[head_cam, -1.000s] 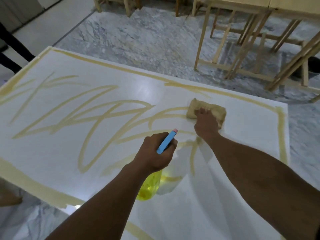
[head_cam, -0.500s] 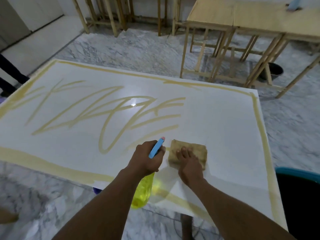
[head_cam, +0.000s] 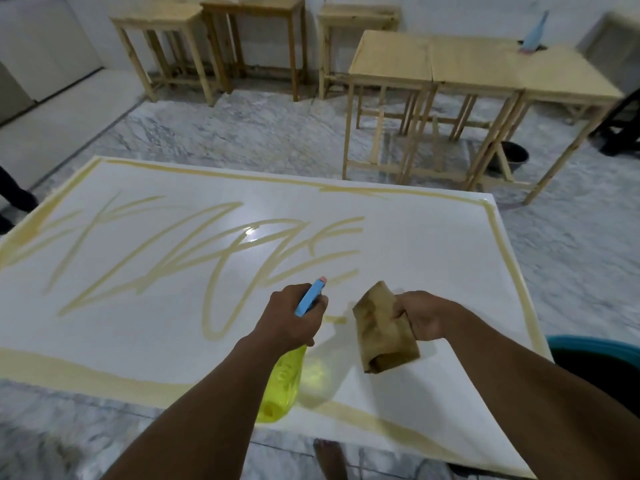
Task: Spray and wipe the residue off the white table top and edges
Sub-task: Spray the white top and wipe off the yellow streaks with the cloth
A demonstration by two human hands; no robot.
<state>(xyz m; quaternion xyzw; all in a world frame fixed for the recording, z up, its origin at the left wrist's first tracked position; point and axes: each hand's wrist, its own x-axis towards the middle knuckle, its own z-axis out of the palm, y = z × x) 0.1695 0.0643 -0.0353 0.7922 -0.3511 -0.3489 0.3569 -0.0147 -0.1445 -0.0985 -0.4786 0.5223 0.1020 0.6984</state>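
A white table top (head_cam: 433,244) fills the middle of the view, with yellowish residue (head_cam: 214,258) scrawled over its left and centre and running along its edges. My left hand (head_cam: 291,320) grips a yellow spray bottle (head_cam: 280,386) with a blue trigger head, nozzle aimed across the table. My right hand (head_cam: 422,317) holds a folded, brown-stained cloth (head_cam: 384,330) lifted just above the surface near the front edge. The right part of the table top looks free of scrawl.
Several wooden tables (head_cam: 478,67) and stools (head_cam: 162,15) stand behind on the marble floor. A blue-rimmed dark bin (head_cam: 595,355) sits at the table's right front corner. A dark bucket (head_cam: 516,155) is under the far tables. A person's dark trouser legs (head_cam: 14,195) show at left.
The cloth was pulled from the far middle of the table toward the front edge, then lifted off the surface in my right hand. The view has tilted upward. The bottle stays in my left hand.
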